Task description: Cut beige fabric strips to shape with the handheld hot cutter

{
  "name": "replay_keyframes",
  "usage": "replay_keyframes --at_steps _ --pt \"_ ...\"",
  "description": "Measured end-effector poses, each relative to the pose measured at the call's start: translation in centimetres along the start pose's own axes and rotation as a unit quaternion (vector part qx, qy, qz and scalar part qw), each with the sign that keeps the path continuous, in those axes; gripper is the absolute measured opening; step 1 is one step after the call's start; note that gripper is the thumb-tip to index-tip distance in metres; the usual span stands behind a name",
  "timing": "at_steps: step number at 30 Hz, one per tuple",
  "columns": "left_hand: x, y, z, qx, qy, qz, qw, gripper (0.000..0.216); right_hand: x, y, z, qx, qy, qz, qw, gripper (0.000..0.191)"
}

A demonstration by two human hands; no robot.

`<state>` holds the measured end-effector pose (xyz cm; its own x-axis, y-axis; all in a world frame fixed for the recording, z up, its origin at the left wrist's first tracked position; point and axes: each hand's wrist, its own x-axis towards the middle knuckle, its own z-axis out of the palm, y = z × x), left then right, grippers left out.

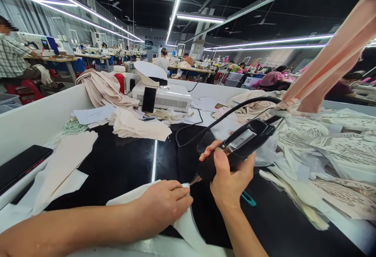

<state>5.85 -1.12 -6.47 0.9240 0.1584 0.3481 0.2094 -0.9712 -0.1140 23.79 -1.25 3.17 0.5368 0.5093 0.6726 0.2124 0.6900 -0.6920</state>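
My right hand (232,174) is wrapped round a black corded power tool (239,143) with a silver switch plate on its side. The tool tilts down to the left, and its pointed metal tip (196,179) is at the edge of a piece of white fabric (189,225). Closed over that fabric, my left hand (166,206) pinches its folded edge just left of the tip. Part of the fabric is hidden under my left hand and forearm. A peach cloth strip (326,53), tied near the tool's rear end, runs up to the top right.
Cut fabric pieces (138,125) and a phone (149,99) lie before a white machine (164,95). Lace pieces (340,143) pile up on the right. A teal tool (248,198) lies beside my right wrist. A white wall (38,120) borders the black tabletop (123,159).
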Motion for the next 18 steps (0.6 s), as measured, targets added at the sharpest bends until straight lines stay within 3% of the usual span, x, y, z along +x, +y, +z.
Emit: replay_keyframes --at_steps 9,18 --pt "0.03 -0.12 0.75 -0.027 0.005 -0.011 1.000 0.019 -0.02 -0.02 -0.02 0.000 0.003 0.008 1.000 0.034" --pt "-0.02 -0.08 -0.23 -0.039 -0.014 -0.010 0.999 0.028 0.63 -0.47 0.05 0.006 0.025 0.004 1.000 0.034"
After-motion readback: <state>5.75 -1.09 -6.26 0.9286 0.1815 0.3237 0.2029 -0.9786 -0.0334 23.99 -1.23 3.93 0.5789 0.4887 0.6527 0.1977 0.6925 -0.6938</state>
